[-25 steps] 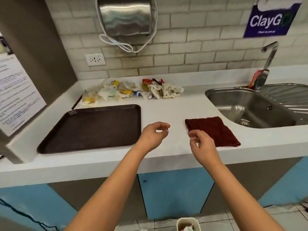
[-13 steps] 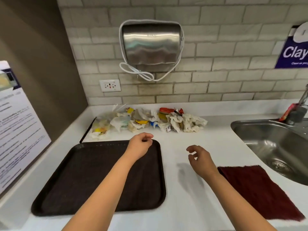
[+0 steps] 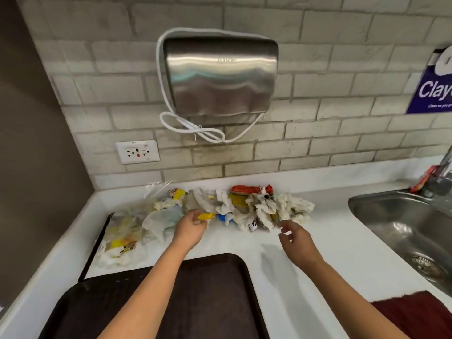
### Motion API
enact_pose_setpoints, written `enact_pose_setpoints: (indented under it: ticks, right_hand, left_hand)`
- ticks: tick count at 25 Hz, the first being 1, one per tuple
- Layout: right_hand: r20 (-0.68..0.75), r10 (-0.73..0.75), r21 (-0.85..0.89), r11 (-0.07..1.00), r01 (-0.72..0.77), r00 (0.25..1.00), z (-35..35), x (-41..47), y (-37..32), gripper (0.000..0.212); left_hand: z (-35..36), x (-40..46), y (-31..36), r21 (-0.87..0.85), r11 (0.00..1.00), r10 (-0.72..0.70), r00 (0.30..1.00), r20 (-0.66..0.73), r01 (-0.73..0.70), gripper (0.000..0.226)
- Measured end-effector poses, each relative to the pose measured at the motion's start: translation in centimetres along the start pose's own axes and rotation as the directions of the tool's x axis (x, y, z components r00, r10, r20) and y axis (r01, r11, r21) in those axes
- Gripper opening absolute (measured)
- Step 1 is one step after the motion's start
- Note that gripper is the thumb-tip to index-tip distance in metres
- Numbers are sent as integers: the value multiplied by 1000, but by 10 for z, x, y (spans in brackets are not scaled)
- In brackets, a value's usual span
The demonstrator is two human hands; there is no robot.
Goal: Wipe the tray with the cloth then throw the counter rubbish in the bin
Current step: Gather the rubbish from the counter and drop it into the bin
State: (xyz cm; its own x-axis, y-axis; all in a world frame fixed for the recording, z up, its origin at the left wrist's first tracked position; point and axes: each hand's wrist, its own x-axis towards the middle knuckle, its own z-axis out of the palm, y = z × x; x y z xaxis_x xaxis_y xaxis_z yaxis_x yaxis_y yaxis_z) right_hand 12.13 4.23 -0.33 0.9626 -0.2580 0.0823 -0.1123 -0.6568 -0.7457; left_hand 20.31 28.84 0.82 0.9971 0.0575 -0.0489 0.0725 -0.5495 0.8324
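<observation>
head view: the left hand (image 3: pixel 189 228) is at the rubbish (image 3: pixel 220 211) near the wall, and its fingers pinch a yellow wrapper (image 3: pixel 205 216). the right hand (image 3: pixel 297 241) hovers just beside the white tissues (image 3: pixel 293 207), fingers loosely curled, holding nothing. the dark tray (image 3: pixel 215 302) lies on the counter (image 3: pixel 330 253) under the left forearm. the red cloth (image 3: pixel 415 316) lies at the right, near the sink (image 3: pixel 403 226).
</observation>
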Motion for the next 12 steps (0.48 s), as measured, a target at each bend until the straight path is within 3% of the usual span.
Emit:
enact_pose_setpoints:
  ticks: [3,6,10,12]
  right_hand:
    - [-37,150,171,975,-142,988,-2,34,-19,21]
    - [27,380,403,842,-358,925,-1,73,-45,22]
    - [143,563,470,685,-557,814,3,116,-64,51]
    - [213,582,490,631,-601,785,11,127,-67,43]
  left_hand:
    - [5,37,11,4,1000,-12,999,-33,12,33]
    - [8,73,15,-39,996,-83,993,-82,80,43]
    - [20,108,7,-55,993,-108,992,-66,105,50]
    - [26,119,3,-34,992,-122,990,-66,120,48]
